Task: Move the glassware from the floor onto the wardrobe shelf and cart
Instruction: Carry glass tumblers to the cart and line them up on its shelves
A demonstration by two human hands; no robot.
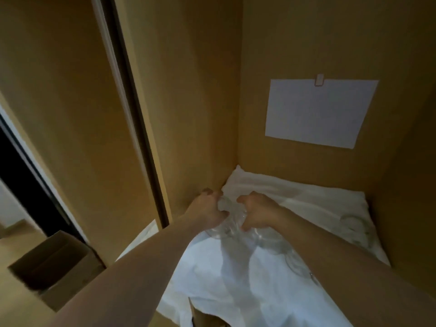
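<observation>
Both hands grip glass: left hand (pixel 207 212) has fingers curled round a clear glass piece (pixel 224 217), right hand (pixel 256 214) has fingers curled on the same cluster from the other side. Whether they hold one piece or two separate pieces, cannot tell; glass is transparent and blurred.

Head view, only one. Held glass sits low over the white cloth (pixel 236 274) covering the wardrobe shelf, near the back left corner, just beside the brown wooden left wall (pixel 188 102). Whether it touches the cloth, cannot tell.

More clear glassware on the cloth: one round clear glass (pixel 271 239) just beside the right hand, under the right forearm; one clear glass (pixel 354 226) well apart at the right edge, near the right wall. So at least three glass pieces visible, exact count unclear.

One white rectangular paper sheet (pixel 320 112) hangs on the brown back wall, held by one small clip at its top edge. One open brown cardboard box (pixel 54 263) stands on the floor at lower left, outside the wardrobe. One dark sliding door edge (pixel 136 109) runs diagonally left of the shelf.
</observation>
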